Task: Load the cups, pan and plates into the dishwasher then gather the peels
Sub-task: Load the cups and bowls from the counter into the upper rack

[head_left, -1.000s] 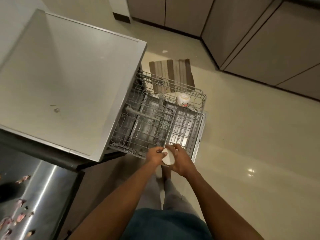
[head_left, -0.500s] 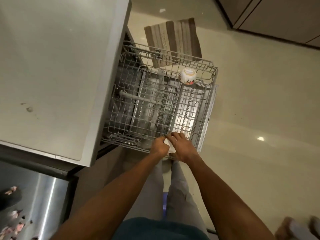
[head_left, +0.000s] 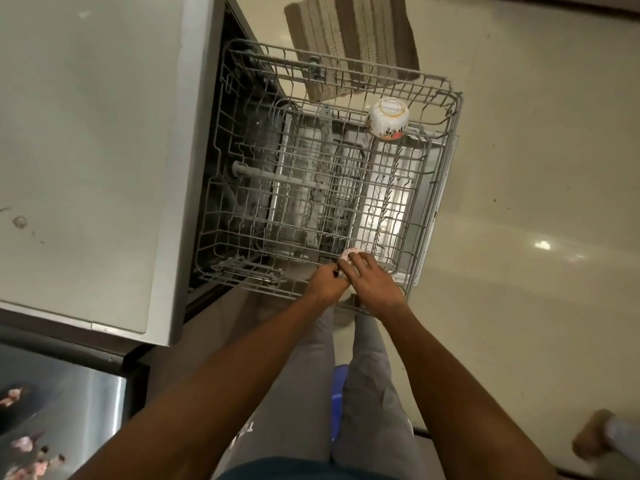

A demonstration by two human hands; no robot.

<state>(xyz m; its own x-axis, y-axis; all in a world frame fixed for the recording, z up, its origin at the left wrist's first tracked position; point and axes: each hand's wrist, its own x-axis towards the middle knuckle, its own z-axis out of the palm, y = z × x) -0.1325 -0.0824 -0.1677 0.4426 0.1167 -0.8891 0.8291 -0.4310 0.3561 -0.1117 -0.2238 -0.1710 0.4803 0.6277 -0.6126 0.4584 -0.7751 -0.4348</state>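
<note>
The dishwasher's grey wire upper rack (head_left: 446, 188) is pulled out over the floor. A white cup with a flower pattern (head_left: 388, 119) sits upside down at the rack's far right corner. At the near edge, my left hand (head_left: 325, 284) and my right hand (head_left: 372, 284) both hold a second white cup (head_left: 348, 253), mostly hidden by my fingers, low over the rack's near right corner. Pink peels (head_left: 33, 455) lie on the steel counter at bottom left.
The pale countertop (head_left: 86, 150) covers the left side, above the dishwasher's opening. A striped mat (head_left: 349, 39) lies on the floor beyond the rack. A dark pan (head_left: 14, 407) shows at the left edge. Another person's foot (head_left: 602, 441) is at bottom right.
My view has tilted down and closer to the rack. Both hands have carried the cup forward from in front of the rack to over its near right corner.
</note>
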